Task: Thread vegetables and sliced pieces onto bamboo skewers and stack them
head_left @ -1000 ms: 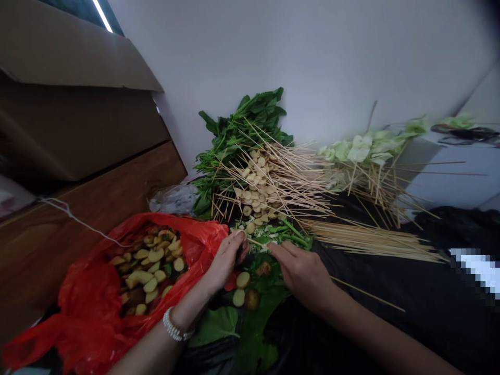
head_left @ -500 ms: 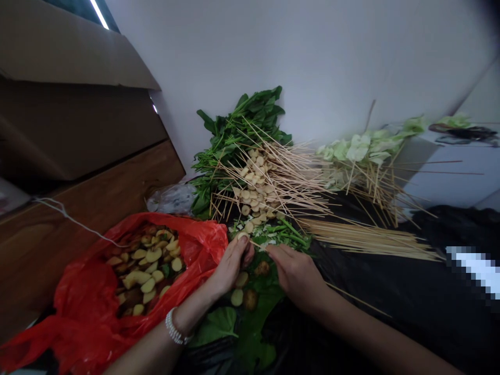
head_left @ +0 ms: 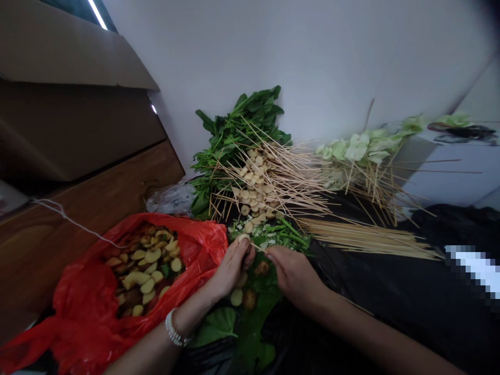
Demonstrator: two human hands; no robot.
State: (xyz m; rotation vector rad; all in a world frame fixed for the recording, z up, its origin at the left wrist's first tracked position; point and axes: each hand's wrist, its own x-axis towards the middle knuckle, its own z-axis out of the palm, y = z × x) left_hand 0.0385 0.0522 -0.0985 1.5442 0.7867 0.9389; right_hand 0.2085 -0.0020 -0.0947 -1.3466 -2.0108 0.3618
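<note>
Between the thumb and fingers of my left hand [head_left: 233, 263] is a pale potato slice [head_left: 244, 237]. My right hand [head_left: 292, 271] pinches a thin bamboo skewer [head_left: 258, 247], whose tip end meets the slice; how far it has gone in I cannot tell. Below the hands, loose potato pieces [head_left: 249, 299] rest on a large green leaf [head_left: 258, 328]. Just beyond the hands lies a pile of skewered potato slices [head_left: 255, 179], their sticks pointing right. To the left, a red plastic bag [head_left: 84, 291] stands open with many cut potato pieces [head_left: 150, 260] inside.
Leafy greens [head_left: 242, 125] are heaped against the white wall. Bare skewers [head_left: 371, 239] lie in a bundle on black plastic [head_left: 394, 286] to the right. Skewered cabbage [head_left: 357, 148] sits farther back. A cardboard box [head_left: 70, 120] stands at the left.
My right hand has shifted very slightly left, toward my left hand, with the skewer. Less of the skewer's far end shows beyond my right forearm. Otherwise the scene is the same.
</note>
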